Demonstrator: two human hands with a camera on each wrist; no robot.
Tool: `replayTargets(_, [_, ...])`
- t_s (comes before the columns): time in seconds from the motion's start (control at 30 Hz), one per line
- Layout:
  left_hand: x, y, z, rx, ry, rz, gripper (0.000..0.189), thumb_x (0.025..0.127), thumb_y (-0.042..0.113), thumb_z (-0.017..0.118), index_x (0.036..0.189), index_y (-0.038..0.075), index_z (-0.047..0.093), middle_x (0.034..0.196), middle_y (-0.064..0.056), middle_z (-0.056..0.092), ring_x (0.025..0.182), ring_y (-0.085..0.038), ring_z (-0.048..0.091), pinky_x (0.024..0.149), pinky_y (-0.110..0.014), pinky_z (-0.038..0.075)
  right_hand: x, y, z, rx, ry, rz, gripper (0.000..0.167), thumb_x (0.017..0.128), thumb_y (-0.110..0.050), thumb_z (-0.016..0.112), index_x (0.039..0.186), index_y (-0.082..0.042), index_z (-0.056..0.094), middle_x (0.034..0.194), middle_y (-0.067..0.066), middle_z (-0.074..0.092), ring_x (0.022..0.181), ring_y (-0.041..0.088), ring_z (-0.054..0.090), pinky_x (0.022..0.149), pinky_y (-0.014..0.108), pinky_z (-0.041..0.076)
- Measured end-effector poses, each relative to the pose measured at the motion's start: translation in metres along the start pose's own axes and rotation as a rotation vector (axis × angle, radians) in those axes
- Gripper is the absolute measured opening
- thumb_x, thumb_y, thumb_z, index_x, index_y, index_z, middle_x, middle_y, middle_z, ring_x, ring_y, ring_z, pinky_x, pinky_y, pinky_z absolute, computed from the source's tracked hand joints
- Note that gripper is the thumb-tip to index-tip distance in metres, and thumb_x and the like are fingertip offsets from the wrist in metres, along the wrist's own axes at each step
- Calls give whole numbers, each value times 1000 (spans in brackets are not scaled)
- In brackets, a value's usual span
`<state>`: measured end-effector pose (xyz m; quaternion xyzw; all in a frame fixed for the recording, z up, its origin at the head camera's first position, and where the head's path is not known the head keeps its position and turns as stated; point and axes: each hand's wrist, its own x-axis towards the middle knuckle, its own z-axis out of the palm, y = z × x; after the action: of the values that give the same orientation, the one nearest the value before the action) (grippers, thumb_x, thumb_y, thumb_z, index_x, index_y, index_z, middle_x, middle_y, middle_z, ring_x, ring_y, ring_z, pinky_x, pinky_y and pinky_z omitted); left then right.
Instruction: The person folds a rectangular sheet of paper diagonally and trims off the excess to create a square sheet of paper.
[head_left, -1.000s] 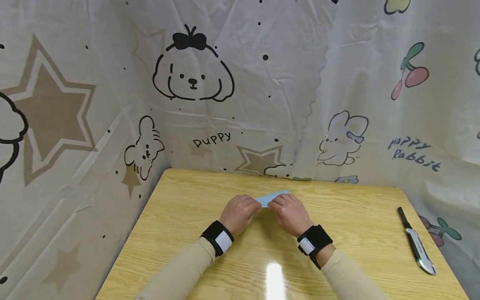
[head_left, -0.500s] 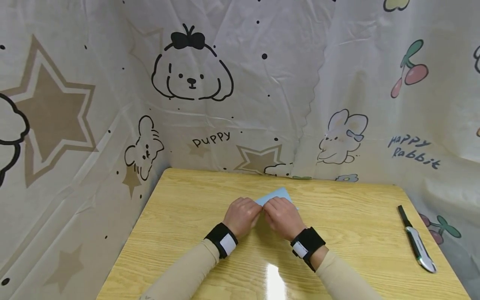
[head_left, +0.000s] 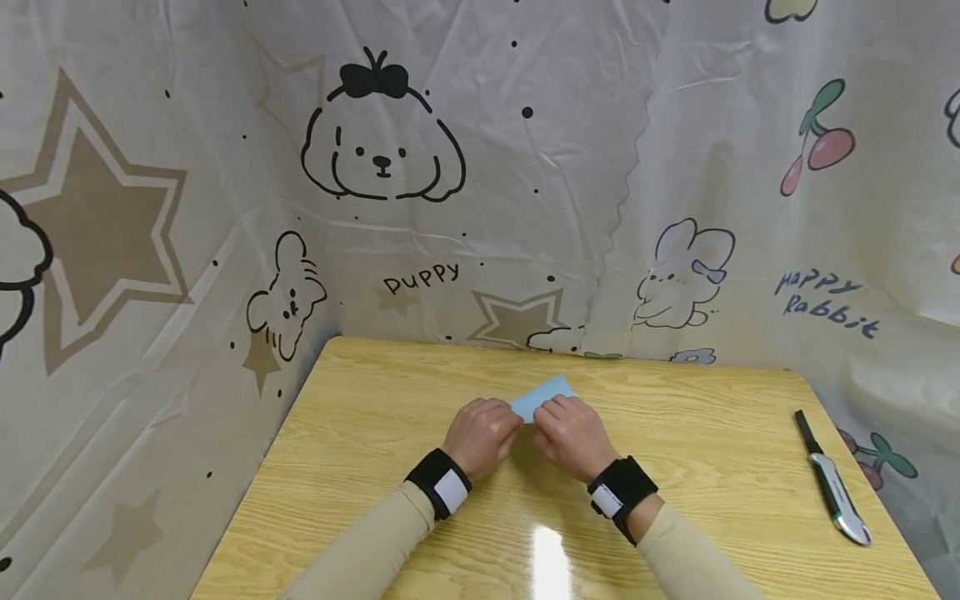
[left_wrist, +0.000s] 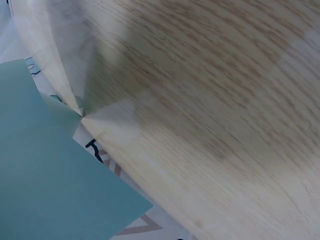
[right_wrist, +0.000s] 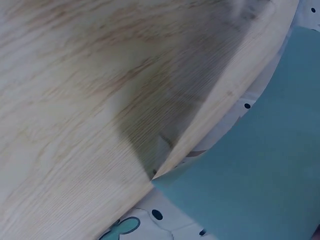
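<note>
A small sheet of light blue paper is held just over the table's far half. My left hand pinches its left end between thumb and curled fingers. On the near right edge, my right hand pinches it too, covering that part. The two hands are close together, with a short stretch of paper between them. The left wrist view has the paper large at lower left, one corner pointing at the table. From the right wrist, the paper fills the right side. Fingers are out of sight in the left wrist view.
On the right of the wooden table lies a knife-like tool with a dark narrow end and a silver and green handle. Printed cloth hangs behind the table and along its left side.
My right hand slid left toward the left hand, then shifted slightly back right. The paper looked flatter one second ago; more of its face shows now. My left hand has barely moved.
</note>
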<state>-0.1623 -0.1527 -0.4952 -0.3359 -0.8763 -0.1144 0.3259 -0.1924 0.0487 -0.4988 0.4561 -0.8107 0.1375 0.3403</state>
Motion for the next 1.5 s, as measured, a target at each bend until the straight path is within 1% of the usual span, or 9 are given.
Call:
replayTargets(0.3, [-10, -11, -5, 14, -13, 5, 2, 83, 18, 74, 81, 18, 73, 85, 7, 71, 83, -9, 65, 72, -25, 52, -14, 13, -5, -3, -28, 36, 16, 74, -8, 66, 73, -13, 51, 74, 0, 58, 67, 19, 54, 60, 33, 46])
replayTargets(0.43, [-13, -15, -6, 16, -16, 4, 2, 82, 17, 75, 81, 18, 73, 85, 7, 71, 84, -9, 65, 74, -25, 52, -21, 18, -7, 7, -37, 60, 12, 76, -8, 63, 73, -13, 52, 74, 0, 59, 68, 18, 54, 59, 32, 46])
replayTargets(0.53, [-16, -17, -8, 12, -12, -1, 5, 80, 15, 77, 82, 18, 73, 84, 7, 71, 84, -9, 65, 74, -25, 52, -25, 22, -9, 7, -35, 83, 10, 76, -7, 58, 73, -13, 51, 74, -1, 58, 67, 17, 54, 57, 30, 44])
replayTargets(0.8, [-14, -18, -9, 13, -13, -9, 5, 82, 14, 74, 81, 18, 72, 84, 6, 71, 86, -10, 65, 76, -27, 52, -26, 27, -15, 20, -24, 129, 12, 78, -6, 52, 71, -14, 47, 69, -2, 52, 64, 17, 50, 55, 30, 39])
replayTargets(1.1, [-21, -29, -13, 17, 22, -48, 5, 81, 12, 75, 81, 16, 73, 83, 5, 71, 84, -13, 65, 77, -29, 51, -36, 36, -19, -3, -7, 173, 12, 80, -6, 49, 72, -14, 47, 65, -3, 43, 58, 15, 40, 53, 28, 31])
replayTargets(1.23, [-17, -25, -13, 40, 22, -32, 4, 81, 13, 75, 80, 16, 72, 83, 4, 71, 84, -13, 65, 77, -29, 51, -28, 28, -17, 13, 12, 140, 1, 81, -10, 58, 81, -10, 59, 76, 1, 56, 68, 20, 54, 60, 35, 46])
replayTargets(1.3, [-13, -21, -11, 41, 23, -6, 4, 80, 13, 75, 80, 17, 72, 82, 4, 70, 84, -13, 65, 77, -29, 52, -20, 21, -15, 7, -4, 99, 10, 81, -16, 64, 88, -8, 63, 84, 3, 61, 78, 23, 59, 70, 39, 50])
replayTargets(1.4, [-6, -13, -8, 30, 28, 28, 5, 80, 14, 74, 79, 17, 71, 81, 5, 70, 84, -13, 65, 77, -30, 52, -9, 10, -12, -20, -49, 19, 18, 81, -23, 70, 91, -9, 66, 89, 5, 63, 86, 24, 60, 79, 41, 50])
replayTargets(1.5, [0, -7, -6, 24, 39, 44, 5, 80, 13, 73, 78, 17, 70, 80, 5, 69, 83, -13, 65, 76, -31, 52, -2, 4, -10, -52, -85, -34, 13, 83, -21, 71, 88, -11, 67, 88, 5, 63, 87, 24, 59, 80, 39, 49])
